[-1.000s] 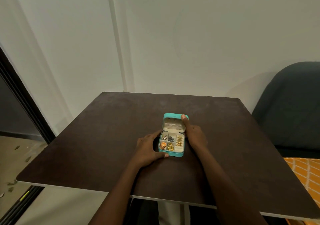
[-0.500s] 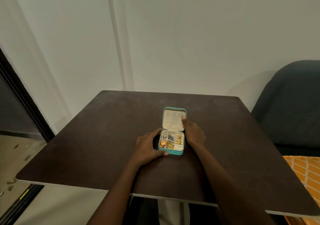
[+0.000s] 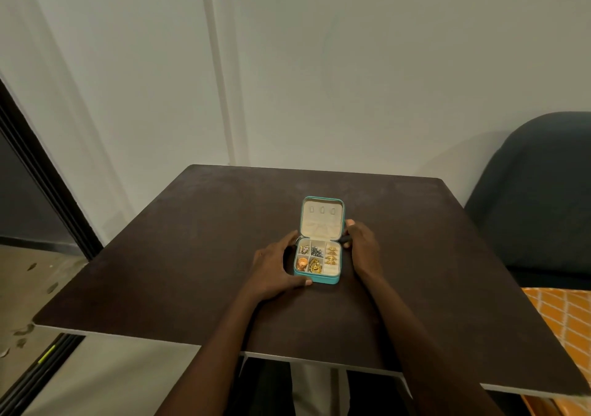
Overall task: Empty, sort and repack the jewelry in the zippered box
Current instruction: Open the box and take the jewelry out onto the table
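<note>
A: Item: zippered box (image 3: pixel 318 257), lid (image 3: pixel 322 217) open, mid-table (image 3: pixel 160 255), nearer the far edge. Jewelry (image 3: pixel 315 259) still in compartments.

B: Left hand (image 3: pixel 271 271) cups the base, fingers curled round it; right hand (image 3: pixel 363 247) fingers rest against the hinge side. Advice: steady the base, lift pieces one compartment at a time.

The box (image 3: pixel 317 277) sat on the counter (image 3: pixel 179 255), near its middle. Its lid (image 3: pixel 322 218) stood open at the back. Small jewelry (image 3: pixel 315 264) lay in the little spaces inside. The left hand (image 3: pixel 271 270) was on the left side of the box, touching it. The right hand (image 3: pixel 363 245) was on the right side. A chair (image 3: pixel 537 198) stood to the right of the counter, and a wall (image 3: pixel 319 63) was behind it.
</note>
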